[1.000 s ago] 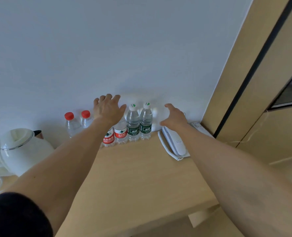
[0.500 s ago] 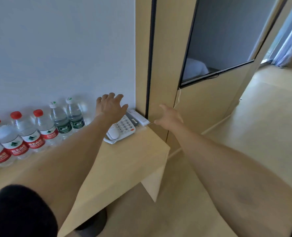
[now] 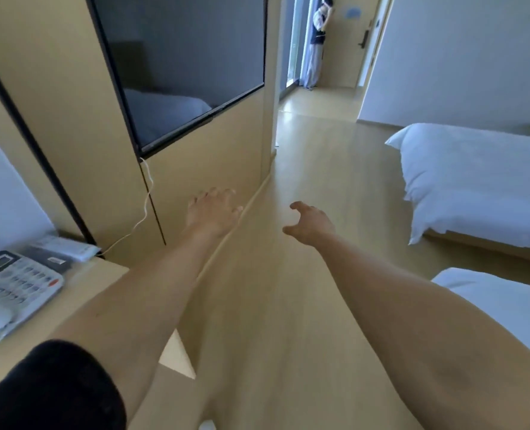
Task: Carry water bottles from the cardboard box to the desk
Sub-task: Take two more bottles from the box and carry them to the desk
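Both arms being held outstretched over floor (image 3: 304, 305). Left hand (image 3: 211, 209) being held at 12 o'clock, fingers spread, nothing held. Right hand (image 3: 312, 223) being held at 1 o'clock, fingers loosely curled, nothing held. Desk (image 3: 96, 283) corner, telephone (image 3: 12, 287) being seen at 9 o'clock. Water bottles, cardboard box not being shown.

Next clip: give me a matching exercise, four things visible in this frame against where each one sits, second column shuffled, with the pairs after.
Things:
1. telephone
2. television screen
3. bed
4. left hand

Places:
A. mounted on the wooden wall panel
B. empty, held out in the air above the floor
C. at the right side of the room
D. on the desk, lower left

Pairs: 1-D, 2-A, 3-C, 4-B
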Motion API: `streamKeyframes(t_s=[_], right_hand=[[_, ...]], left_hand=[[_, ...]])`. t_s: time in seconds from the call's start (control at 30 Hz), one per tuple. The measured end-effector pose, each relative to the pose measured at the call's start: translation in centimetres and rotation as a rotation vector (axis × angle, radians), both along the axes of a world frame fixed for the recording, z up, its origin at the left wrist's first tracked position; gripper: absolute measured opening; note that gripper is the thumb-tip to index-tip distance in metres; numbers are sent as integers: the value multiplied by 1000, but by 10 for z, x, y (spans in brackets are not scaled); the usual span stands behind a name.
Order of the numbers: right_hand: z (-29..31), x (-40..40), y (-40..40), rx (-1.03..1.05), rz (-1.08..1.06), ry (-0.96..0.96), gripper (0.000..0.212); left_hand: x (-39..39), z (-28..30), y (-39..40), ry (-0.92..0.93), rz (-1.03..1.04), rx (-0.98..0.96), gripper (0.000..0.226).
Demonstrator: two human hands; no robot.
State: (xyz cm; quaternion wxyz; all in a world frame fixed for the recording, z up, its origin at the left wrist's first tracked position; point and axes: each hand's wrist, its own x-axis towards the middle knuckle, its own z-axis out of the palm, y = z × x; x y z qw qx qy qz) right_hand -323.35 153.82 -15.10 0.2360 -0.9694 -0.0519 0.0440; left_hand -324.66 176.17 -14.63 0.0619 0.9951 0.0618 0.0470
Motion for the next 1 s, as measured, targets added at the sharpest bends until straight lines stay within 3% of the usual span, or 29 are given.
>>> streamKeyframes(t_s=[0.4, 1.0], right_hand=[[-35, 83, -146, -92, -357, 129, 66], [-45, 312, -185, -112, -522, 181, 66]], left_hand=[[161, -43, -158, 125, -357, -4, 53], [423, -50, -204, 254, -470, 71, 49]])
